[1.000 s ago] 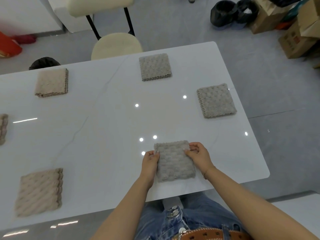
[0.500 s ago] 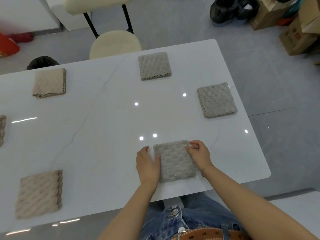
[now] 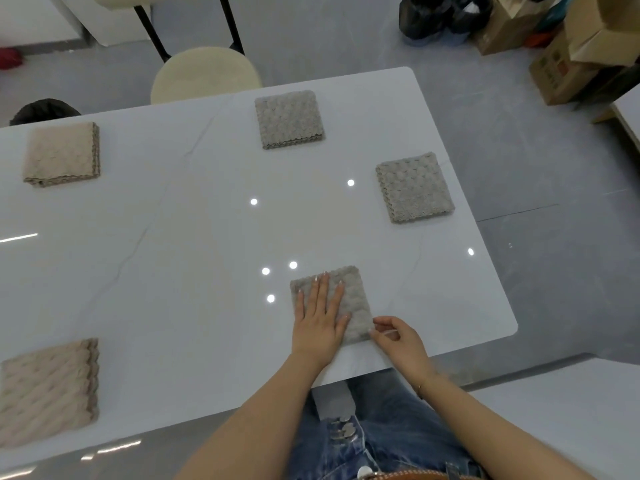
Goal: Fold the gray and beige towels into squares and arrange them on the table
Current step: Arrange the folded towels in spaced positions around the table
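A folded gray towel [image 3: 356, 299] lies near the front edge of the white table [image 3: 194, 258]. My left hand [image 3: 320, 317] lies flat on top of it, fingers spread. My right hand [image 3: 394, 336] pinches the towel's near right corner. Two more folded gray towels sit further off, one at the far middle [image 3: 289, 119] and one at the right [image 3: 414, 187]. Two folded beige towels lie on the left, one far [image 3: 62, 154] and one near [image 3: 48, 391].
A cream chair [image 3: 204, 74] stands behind the table's far edge. Cardboard boxes [image 3: 568, 60] and black bags [image 3: 440, 13] sit on the floor at the upper right. The table's right edge [image 3: 498, 271] is close to the near towel.
My left hand has moved from the towel's left edge onto its top and lies flat. My right hand has slid down from the far right corner to the near right corner.
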The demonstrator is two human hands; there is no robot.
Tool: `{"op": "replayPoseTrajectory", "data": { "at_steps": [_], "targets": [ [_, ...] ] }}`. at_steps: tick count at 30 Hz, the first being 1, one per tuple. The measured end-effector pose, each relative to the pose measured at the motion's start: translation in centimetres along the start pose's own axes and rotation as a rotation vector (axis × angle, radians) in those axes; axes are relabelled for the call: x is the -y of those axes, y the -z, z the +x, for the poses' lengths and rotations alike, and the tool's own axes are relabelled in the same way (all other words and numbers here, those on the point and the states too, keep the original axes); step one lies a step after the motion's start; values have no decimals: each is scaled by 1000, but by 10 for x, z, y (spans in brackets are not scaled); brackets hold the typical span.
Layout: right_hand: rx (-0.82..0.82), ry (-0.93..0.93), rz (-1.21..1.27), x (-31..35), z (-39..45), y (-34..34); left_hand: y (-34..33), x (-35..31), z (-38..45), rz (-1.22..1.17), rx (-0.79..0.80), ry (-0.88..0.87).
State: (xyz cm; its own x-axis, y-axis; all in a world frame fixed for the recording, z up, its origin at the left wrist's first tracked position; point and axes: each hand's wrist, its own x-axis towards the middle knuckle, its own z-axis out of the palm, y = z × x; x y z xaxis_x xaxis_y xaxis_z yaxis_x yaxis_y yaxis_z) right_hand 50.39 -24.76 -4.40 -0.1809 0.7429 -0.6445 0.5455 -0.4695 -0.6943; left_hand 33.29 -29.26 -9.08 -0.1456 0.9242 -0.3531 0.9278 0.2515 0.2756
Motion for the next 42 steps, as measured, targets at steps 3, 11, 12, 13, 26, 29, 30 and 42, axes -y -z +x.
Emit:
{"op": "replayPoseTrajectory", "data": {
  "at_steps": [3,11,12,13,26,29,30,42],
  "targets": [
    [-5,13,38,-1,2,-1,2,1,0,-8,22,-17],
    [-79,42,66,-6,0,-13,13,-5,2,-75,102,-10],
    [-68,33,51,-7,0,-12,13,-5,2,-73,107,-10],
    [-51,28,39,-7,1,-12,13,-4,2,-69,108,-12],
    [-131,33,-22,-6,0,4,39,12,-17,-439,-154,-61],
    [-116,60,75,3,1,5,44,16,-47,-612,-327,139],
    [-101,79,76,7,3,4,43,14,-54,-685,-320,233],
    [-2,73,15,18,8,-16,34,7,-54,-1159,-192,713]
  ]
}}
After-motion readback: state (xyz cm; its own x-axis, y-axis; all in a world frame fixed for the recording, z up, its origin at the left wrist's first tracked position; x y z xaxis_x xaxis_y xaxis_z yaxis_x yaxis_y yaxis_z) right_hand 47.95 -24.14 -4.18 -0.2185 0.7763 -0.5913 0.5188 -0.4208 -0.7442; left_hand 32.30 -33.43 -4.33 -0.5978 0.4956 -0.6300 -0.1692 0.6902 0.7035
